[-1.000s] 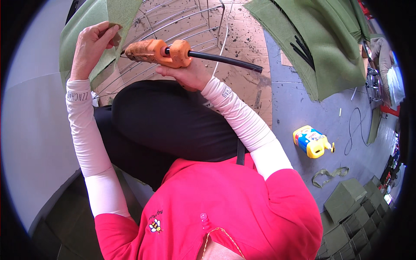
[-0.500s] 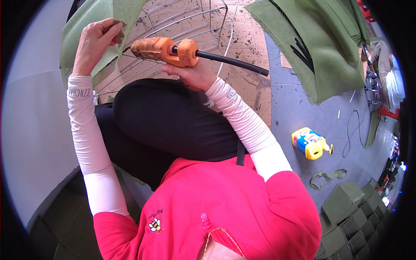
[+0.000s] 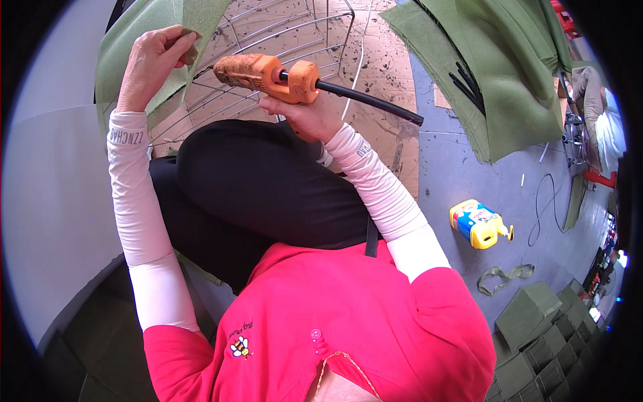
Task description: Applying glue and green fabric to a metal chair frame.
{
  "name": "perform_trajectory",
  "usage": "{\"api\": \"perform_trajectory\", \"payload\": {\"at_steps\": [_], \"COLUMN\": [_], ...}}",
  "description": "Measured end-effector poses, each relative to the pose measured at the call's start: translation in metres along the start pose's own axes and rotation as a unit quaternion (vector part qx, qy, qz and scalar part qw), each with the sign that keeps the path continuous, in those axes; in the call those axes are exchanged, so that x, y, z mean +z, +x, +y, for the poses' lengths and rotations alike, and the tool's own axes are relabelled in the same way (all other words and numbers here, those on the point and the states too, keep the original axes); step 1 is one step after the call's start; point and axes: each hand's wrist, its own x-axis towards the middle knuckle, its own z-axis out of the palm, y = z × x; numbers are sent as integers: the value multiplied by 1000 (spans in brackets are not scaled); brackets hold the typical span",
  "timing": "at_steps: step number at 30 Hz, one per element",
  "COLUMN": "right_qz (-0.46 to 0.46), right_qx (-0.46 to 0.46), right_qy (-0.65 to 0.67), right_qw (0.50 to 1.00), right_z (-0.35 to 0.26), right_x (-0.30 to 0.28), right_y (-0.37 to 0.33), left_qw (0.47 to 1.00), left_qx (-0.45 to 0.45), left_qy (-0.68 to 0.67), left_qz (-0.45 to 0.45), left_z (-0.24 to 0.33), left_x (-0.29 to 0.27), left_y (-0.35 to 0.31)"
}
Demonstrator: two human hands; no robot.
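Note:
My left hand (image 3: 151, 63) pinches the edge of a green fabric sheet (image 3: 144, 50) between thumb and fingers at the upper left. In my right hand (image 3: 305, 117) is an orange glue gun (image 3: 264, 74), gripped from below, its body smudged with dark stains. A long black glue stick (image 3: 372, 102) sticks out of its back end toward the right. The gun's nozzle points left, close to the fabric edge under my left hand. Beneath the gun and beside the fabric lies a metal wire frame (image 3: 288, 47). The gun's handle is mostly hidden by my fingers.
Brown cardboard (image 3: 392, 74) dotted with dark scraps covers the floor ahead. More green fabric (image 3: 516, 74) with black glue sticks (image 3: 469, 87) lies at the right. A yellow jug (image 3: 481, 224) stands on the grey floor. Folded green pieces (image 3: 536, 321) pile up lower right; a white cord (image 3: 362, 53) crosses the cardboard.
The glue gun and my right hand have shifted slightly right. My left hand, still pinching the fabric edge, has also moved a little to the right.

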Motion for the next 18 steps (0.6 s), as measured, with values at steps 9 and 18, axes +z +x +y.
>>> {"api": "perform_trajectory", "payload": {"at_steps": [9, 18], "right_qz": [23, 15], "right_qx": [-12, -43], "right_qy": [-27, -123], "right_qw": [999, 991], "right_z": [6, 2], "right_x": [-4, 3], "right_y": [-1, -2], "left_qw": [1000, 1000], "left_qx": [3, -13], "left_qy": [-3, 9], "left_qz": [4, -24], "left_z": [2, 2], "left_x": [1, 2], "left_y": [1, 5]}}
